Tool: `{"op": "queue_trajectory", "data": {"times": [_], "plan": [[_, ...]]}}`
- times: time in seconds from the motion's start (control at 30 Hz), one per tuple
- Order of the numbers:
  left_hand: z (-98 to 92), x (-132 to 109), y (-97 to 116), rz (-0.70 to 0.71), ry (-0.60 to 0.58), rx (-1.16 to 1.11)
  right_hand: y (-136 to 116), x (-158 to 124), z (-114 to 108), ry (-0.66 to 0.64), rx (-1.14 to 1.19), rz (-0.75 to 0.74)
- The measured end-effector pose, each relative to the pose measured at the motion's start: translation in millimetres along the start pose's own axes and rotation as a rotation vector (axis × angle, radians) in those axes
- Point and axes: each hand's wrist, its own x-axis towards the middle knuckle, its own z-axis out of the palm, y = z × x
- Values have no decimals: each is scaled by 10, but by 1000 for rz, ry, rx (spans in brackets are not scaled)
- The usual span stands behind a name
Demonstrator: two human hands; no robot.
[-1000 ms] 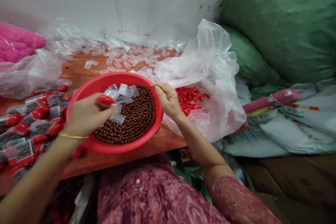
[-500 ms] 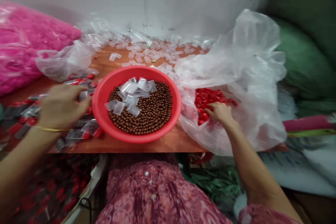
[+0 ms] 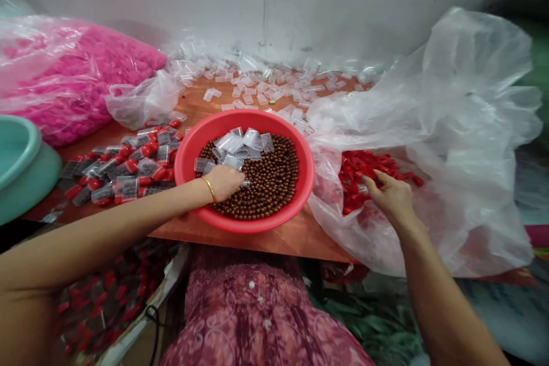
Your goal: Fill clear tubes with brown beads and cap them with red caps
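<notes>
A red plastic bowl (image 3: 246, 227) holds small brown beads (image 3: 274, 177) and several short clear plastic tubes (image 3: 234, 143). My left hand (image 3: 227, 183), with a gold bangle at its wrist, is inside the bowl over the beads. Its fingers are closed on a clear tube, whose end shows at the fingertips. My right hand (image 3: 392, 197) reaches into an open clear plastic bag (image 3: 450, 206), at a heap of small red caps (image 3: 354, 177). Thumb and forefinger are pinched at the edge of the heap, seemingly on a red cap.
Left of the bowl lies a pile of filled clear tubes with red caps (image 3: 128, 166). A bag of pink pieces (image 3: 98, 63) and a teal basin (image 3: 30, 166) stand farther left. Loose clear tubes (image 3: 266, 83) scatter along the wall. Below the table edge are more red-capped tubes (image 3: 111, 291).
My left hand has moved right, from over the red-capped pile into the bowl, and closed on a clear tube. My right hand stays at the red caps. The camera view has shifted left.
</notes>
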Motion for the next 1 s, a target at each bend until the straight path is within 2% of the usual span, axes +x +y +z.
{"op": "queue_trajectory", "data": {"times": [0.13,0.23,0.4,0.5,0.67,0.8,0.9,1.0], "plan": [[-36,84,230,-102,-55,-141,-26,-61,-108,9,104,73],[-60,304,348,-173,-80,-307,-96,-127,-167,5,228,89],[-67,783,384,-275,-24,-528,-215,-213,-193,37,444,64],[-41,930,351,-326,35,-727,-270,-237,-185,70,588,111],[-13,881,240,-267,87,-1115,-368,-280,-215,74,730,148],[-28,744,122,-174,175,-1668,-519,-326,-309,63,743,110],[-29,606,61,-52,222,-1878,-741,-354,-426,-26,808,51],[-12,453,43,73,178,-2005,-1048,-365,-537,-106,922,2]]}}
